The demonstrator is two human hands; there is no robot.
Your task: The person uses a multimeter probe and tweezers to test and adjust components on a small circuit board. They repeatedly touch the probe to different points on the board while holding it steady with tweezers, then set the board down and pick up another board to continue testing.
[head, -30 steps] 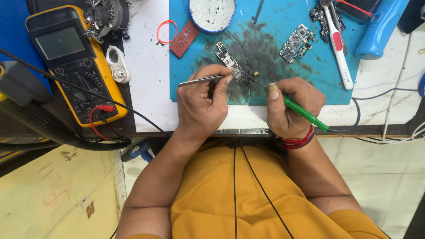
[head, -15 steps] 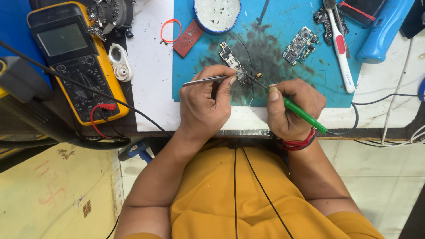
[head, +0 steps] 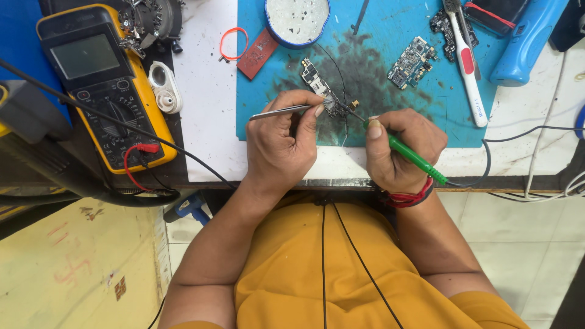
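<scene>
My left hand [head: 281,141] grips metal tweezers [head: 275,112], whose tips meet the lower end of a small circuit board [head: 315,78] lying on the blue work mat [head: 396,116]. My right hand [head: 402,146] holds a green-handled soldering iron [head: 411,156]; its thin tip reaches the same spot on the board, between both hands. Thin dark wires run off the board across the scorched, blackened middle of the mat.
A yellow multimeter [head: 100,82] with red and black leads lies at left. A second circuit board [head: 412,61], a white toothbrush [head: 468,70], a round white tin [head: 297,18], a red strip [head: 257,53], an orange ring [head: 233,42] and a blue tool [head: 526,42] surround the mat.
Both hands stay at the board with only slight shifts; the tweezers and the iron tip keep to the same spot.
</scene>
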